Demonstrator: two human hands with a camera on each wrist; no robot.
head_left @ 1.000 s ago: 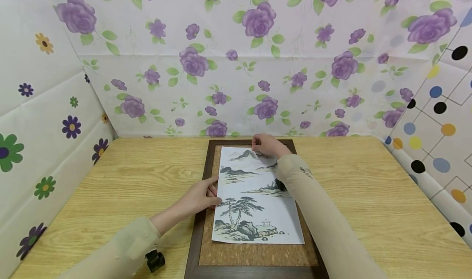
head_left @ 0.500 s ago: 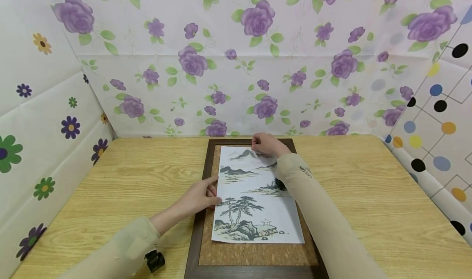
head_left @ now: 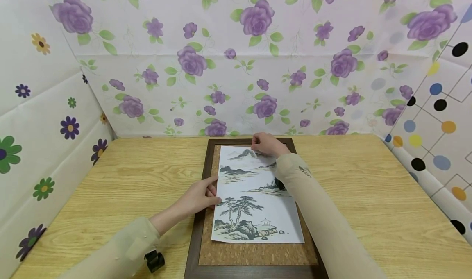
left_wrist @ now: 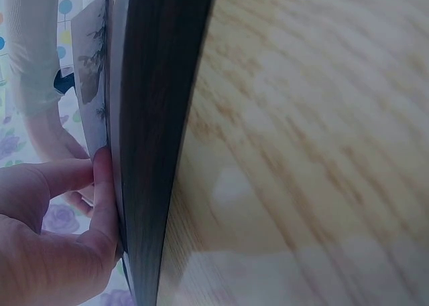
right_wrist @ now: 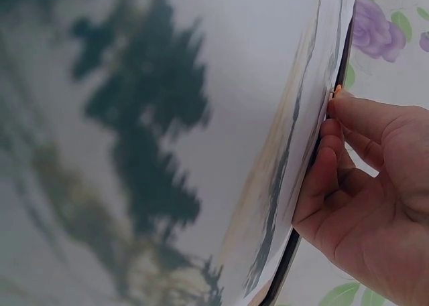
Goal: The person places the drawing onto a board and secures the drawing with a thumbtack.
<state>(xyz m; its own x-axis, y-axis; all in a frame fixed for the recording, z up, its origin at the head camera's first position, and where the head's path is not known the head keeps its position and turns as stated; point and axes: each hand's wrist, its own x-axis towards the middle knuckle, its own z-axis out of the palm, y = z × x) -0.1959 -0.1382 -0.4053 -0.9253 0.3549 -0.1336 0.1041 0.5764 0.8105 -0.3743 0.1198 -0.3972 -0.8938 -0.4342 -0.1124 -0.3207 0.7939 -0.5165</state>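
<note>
A white sheet of paper (head_left: 273, 213) printed with an ink landscape lies on a cork board (head_left: 258, 255) with a dark wooden frame. My left hand (head_left: 197, 195) is at the sheet's left edge, with thumb and forefinger pinching that edge in the left wrist view. At the top of the sheet, my right hand (head_left: 271, 145) pinches a small orange push pin (right_wrist: 338, 88), mostly hidden by the fingertips. Its other fingers curl against the paper near the board's top edge. The right forearm covers part of the sheet's right side.
The board stands on a light wooden table (head_left: 147, 168), its far edge close to a flowered backdrop (head_left: 228, 86). Patterned sheets line the left and right sides. A black wrist camera (head_left: 155, 261) hangs under the left sleeve.
Both hands and the sheet hold the same positions on the board. Only the head view shifts very slightly.
</note>
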